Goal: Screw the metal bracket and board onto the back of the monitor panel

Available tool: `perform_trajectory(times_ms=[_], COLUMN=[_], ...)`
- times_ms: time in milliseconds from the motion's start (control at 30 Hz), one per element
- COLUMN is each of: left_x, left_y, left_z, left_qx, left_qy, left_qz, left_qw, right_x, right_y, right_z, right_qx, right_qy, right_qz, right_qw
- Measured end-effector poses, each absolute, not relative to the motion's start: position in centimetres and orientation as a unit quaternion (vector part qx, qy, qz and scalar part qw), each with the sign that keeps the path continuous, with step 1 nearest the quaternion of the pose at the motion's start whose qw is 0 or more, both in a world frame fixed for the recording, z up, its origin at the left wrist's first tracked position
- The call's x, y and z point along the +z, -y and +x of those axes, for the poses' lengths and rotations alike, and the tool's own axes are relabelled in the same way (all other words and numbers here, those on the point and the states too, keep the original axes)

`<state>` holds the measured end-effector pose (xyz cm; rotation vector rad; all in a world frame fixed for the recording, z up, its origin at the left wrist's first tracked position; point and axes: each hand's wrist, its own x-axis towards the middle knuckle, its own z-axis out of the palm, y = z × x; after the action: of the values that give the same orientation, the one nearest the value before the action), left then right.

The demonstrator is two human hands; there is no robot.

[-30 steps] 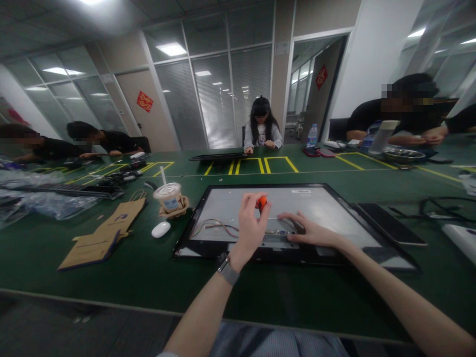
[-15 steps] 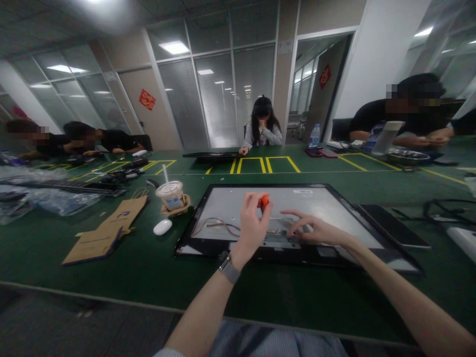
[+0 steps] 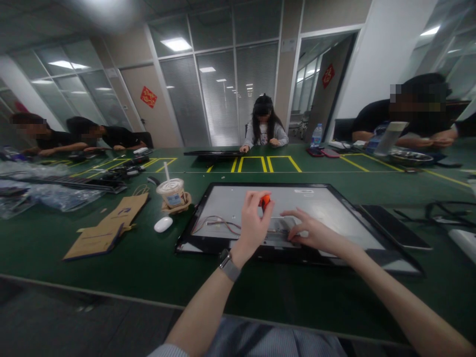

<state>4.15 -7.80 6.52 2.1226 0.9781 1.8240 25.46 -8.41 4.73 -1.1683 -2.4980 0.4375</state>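
Observation:
A flat monitor panel (image 3: 327, 203) lies face down on the green table (image 3: 148, 267), its grey metal back up and thin red and white wires (image 3: 219, 224) trailing at its left. My left hand (image 3: 252, 225), with a watch on the wrist, is closed round an orange-handled screwdriver (image 3: 264, 201) held upright over the panel's lower middle. My right hand (image 3: 314, 232) rests with fingers spread on the small metal plate beside the tool's tip.
A lidded drink cup (image 3: 171, 193), a white mouse (image 3: 162, 224) and torn cardboard (image 3: 107, 227) lie left of the panel. A dark tablet (image 3: 394, 225) and cables (image 3: 442, 213) lie to the right. Several people sit around the table; one opposite has another panel (image 3: 215, 153).
My right hand's fingers lifted, then settled spread on the plate again. My left hand stayed on the screwdriver. The person opposite raised a hand to the face and lowered it.

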Motion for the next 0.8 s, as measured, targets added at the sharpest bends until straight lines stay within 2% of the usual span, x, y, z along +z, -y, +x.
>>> perform_trajectory(times_ms=[400, 800], left_x=[6.5, 6.7], left_y=[7.8, 8.0], left_z=[4.1, 4.2], left_qx=[0.613, 0.612], left_qy=[-0.331, -0.324], left_qz=[0.711, 0.715], left_qw=[0.098, 0.096], right_x=[3.4, 4.7], right_y=[8.3, 8.8], right_z=[26.0, 26.2], right_qx=[0.149, 0.15], right_qy=[0.869, 0.874], right_qz=[-0.415, -0.422], right_qw=[0.223, 0.186])
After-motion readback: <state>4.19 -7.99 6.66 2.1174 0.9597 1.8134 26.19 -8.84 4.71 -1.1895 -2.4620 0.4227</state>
